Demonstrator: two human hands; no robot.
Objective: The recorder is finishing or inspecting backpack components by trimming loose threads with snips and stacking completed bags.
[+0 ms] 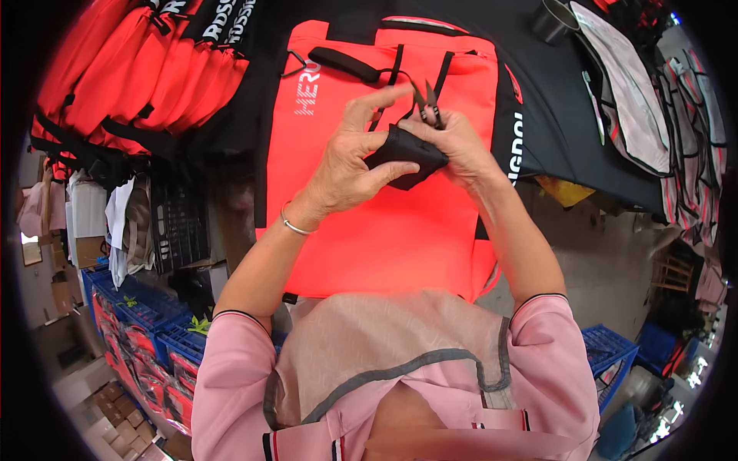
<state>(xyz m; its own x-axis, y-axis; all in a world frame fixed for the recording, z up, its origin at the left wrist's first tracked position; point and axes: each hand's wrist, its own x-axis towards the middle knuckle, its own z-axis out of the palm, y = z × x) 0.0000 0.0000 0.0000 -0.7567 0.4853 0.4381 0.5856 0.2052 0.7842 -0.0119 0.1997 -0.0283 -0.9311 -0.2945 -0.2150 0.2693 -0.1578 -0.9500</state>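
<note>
A bright red-orange bag [369, 246] with black sides and straps lies flat in front of me. Over its upper half, my left hand [346, 157] pinches a folded black fabric piece [411, 157], its thumb on the near side and its index finger raised. Small dark thread snips [427, 105] stick up from my right hand [457, 146], blades pointing away from me. The fingers of that hand also rest against the fabric piece. A black strap [346, 65] runs across the bag's top toward the snips. Part of my right fingers is hidden behind the fabric.
Several red-orange bags [154, 77] are piled at the far left of the black-covered table [530, 46]. A metal cup [553, 21] and pale grey, dark-edged fabric panels [623, 84] lie at the far right. Blue crates [181, 338] with packed red items stand at lower left.
</note>
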